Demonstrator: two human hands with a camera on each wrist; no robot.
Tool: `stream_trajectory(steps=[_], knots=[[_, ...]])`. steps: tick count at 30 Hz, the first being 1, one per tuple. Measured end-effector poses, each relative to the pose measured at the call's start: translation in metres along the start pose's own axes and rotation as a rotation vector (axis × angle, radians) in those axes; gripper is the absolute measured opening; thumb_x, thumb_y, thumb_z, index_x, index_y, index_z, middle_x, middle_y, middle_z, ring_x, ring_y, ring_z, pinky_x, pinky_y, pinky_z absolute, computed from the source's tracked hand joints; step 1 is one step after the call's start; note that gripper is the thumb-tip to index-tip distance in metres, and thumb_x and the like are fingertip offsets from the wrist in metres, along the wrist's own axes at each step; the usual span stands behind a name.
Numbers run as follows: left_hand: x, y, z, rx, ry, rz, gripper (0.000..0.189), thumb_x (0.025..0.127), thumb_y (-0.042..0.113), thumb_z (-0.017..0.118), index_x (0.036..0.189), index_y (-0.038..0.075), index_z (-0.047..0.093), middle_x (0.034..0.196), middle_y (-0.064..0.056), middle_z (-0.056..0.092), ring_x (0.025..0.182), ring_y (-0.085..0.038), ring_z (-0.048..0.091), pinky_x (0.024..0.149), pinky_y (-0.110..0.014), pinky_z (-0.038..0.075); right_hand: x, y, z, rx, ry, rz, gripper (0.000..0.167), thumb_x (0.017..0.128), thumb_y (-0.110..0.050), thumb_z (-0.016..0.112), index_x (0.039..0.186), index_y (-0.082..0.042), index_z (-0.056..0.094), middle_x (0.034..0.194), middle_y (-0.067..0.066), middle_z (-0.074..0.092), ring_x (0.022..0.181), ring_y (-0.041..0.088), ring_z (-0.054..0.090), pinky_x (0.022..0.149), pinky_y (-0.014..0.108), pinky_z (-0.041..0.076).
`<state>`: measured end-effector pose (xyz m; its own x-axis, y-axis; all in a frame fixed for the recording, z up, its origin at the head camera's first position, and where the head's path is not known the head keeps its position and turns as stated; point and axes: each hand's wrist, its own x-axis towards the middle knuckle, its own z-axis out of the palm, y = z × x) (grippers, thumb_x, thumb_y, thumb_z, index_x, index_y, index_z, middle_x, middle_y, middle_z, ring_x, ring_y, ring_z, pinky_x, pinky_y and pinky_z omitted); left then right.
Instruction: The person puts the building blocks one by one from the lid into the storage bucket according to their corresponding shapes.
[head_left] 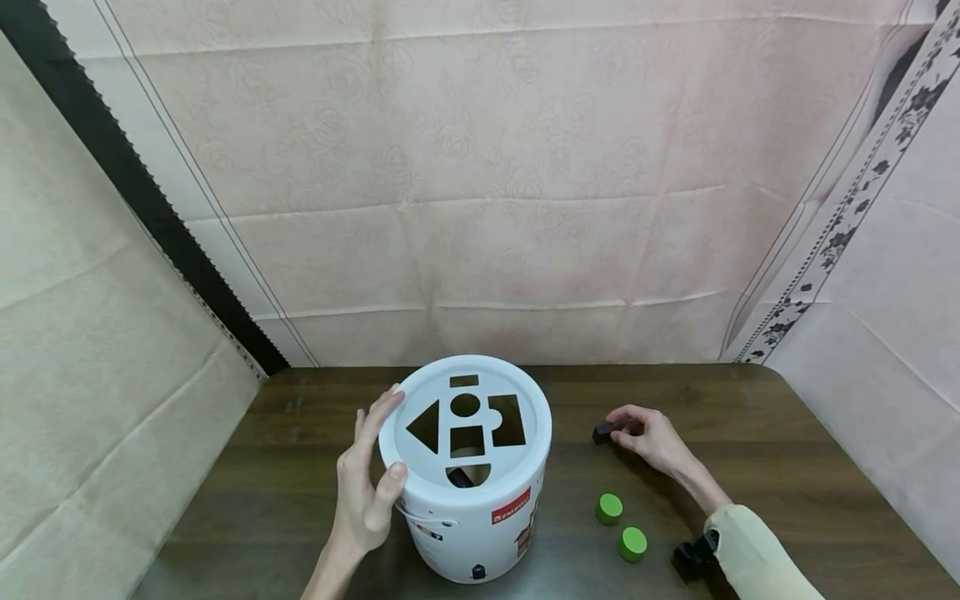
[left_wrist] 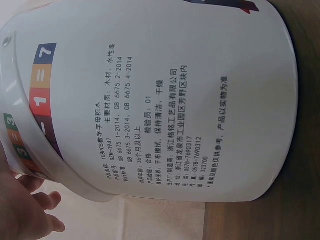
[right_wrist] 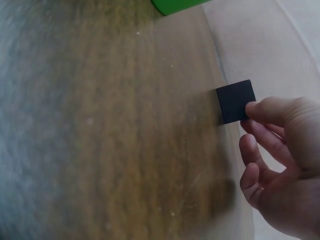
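A white bucket (head_left: 450, 537) stands upright on the table, its lid (head_left: 517, 475) cut with several shaped holes. Against the lid's left edge rests my left hand (head_left: 363, 492), thumb and fingers spread along the rim. The left wrist view has this hand (left_wrist: 22, 207) at the lower left, beside the bucket's printed side (left_wrist: 240, 125). My right hand (head_left: 652, 437) pinches a small black block (head_left: 602, 433) to the right of the bucket. In the right wrist view, the thumb overlaps one corner of the square-faced black block (right_wrist: 236, 101), close over the table.
Two green round blocks, a farther one (head_left: 609, 508) and a nearer one (head_left: 633, 544), lie between the bucket and my right forearm. Something dark shows inside the half-round hole (head_left: 461, 477). Cloth walls (head_left: 480, 208) enclose the brown wooden table (head_left: 300, 467) at the back and sides.
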<state>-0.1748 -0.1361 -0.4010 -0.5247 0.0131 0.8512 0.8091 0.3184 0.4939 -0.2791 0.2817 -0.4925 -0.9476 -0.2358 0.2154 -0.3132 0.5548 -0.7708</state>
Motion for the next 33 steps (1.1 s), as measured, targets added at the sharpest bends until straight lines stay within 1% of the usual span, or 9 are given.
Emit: stream_trajectory(steps=[9, 13, 20, 26, 30, 33], knots=[[-0.001, 0.0, 0.0, -0.003, -0.001, -0.006, 0.062, 0.096, 0.041, 0.05, 0.138, -0.005, 0.055, 0.137, -0.022, 0.057, 0.134, -0.037, 0.047, 0.103, -0.077, 0.011, -0.001, -0.001, 0.0, -0.026, 0.004, -0.014, 0.015, 0.086, -0.002, 0.076, 0.099, -0.006, 0.071, 0.082, 0.0, 0.065, 0.072, 0.014, 0.058, 0.061, 0.026, 0.046], [-0.001, 0.0, -0.001, -0.007, 0.0, -0.008, 0.062, 0.096, 0.041, 0.05, 0.138, -0.005, 0.055, 0.138, -0.022, 0.057, 0.134, -0.037, 0.047, 0.103, -0.077, 0.011, 0.0, -0.008, -0.003, 0.0, 0.0, -0.032, 0.014, 0.087, -0.003, 0.076, 0.1, -0.005, 0.071, 0.082, 0.001, 0.065, 0.072, 0.015, 0.058, 0.06, 0.026, 0.047], [-0.001, 0.0, -0.001, -0.012, 0.004, -0.008, 0.062, 0.096, 0.041, 0.051, 0.138, -0.005, 0.055, 0.137, -0.022, 0.057, 0.135, -0.036, 0.046, 0.104, -0.077, 0.011, 0.005, -0.031, -0.012, 0.029, 0.02, -0.061, 0.015, 0.086, -0.003, 0.076, 0.1, -0.002, 0.07, 0.082, 0.003, 0.065, 0.073, 0.017, 0.059, 0.062, 0.026, 0.047], [-0.002, 0.0, -0.001, -0.01, 0.006, -0.009, 0.061, 0.096, 0.04, 0.051, 0.137, -0.005, 0.055, 0.137, -0.022, 0.057, 0.135, -0.035, 0.047, 0.103, -0.077, 0.011, 0.01, -0.053, -0.018, 0.019, 0.02, -0.07, 0.015, 0.085, -0.001, 0.076, 0.099, -0.003, 0.07, 0.08, 0.003, 0.064, 0.071, 0.017, 0.058, 0.06, 0.026, 0.048], [-0.002, 0.0, -0.001, -0.014, 0.004, -0.008, 0.061, 0.096, 0.04, 0.051, 0.137, -0.005, 0.055, 0.137, -0.023, 0.057, 0.135, -0.036, 0.046, 0.103, -0.077, 0.011, 0.012, -0.072, -0.023, 0.025, 0.011, -0.087, 0.015, 0.086, -0.003, 0.075, 0.1, -0.004, 0.07, 0.082, 0.003, 0.064, 0.071, 0.019, 0.058, 0.059, 0.026, 0.047], [-0.001, 0.0, 0.0, -0.016, 0.002, -0.01, 0.061, 0.096, 0.04, 0.051, 0.138, -0.005, 0.055, 0.137, -0.023, 0.057, 0.135, -0.036, 0.046, 0.104, -0.077, 0.01, 0.013, -0.089, -0.026, 0.025, 0.019, -0.113, 0.015, 0.087, -0.005, 0.076, 0.101, -0.004, 0.07, 0.083, 0.003, 0.065, 0.073, 0.02, 0.058, 0.06, 0.026, 0.046]])
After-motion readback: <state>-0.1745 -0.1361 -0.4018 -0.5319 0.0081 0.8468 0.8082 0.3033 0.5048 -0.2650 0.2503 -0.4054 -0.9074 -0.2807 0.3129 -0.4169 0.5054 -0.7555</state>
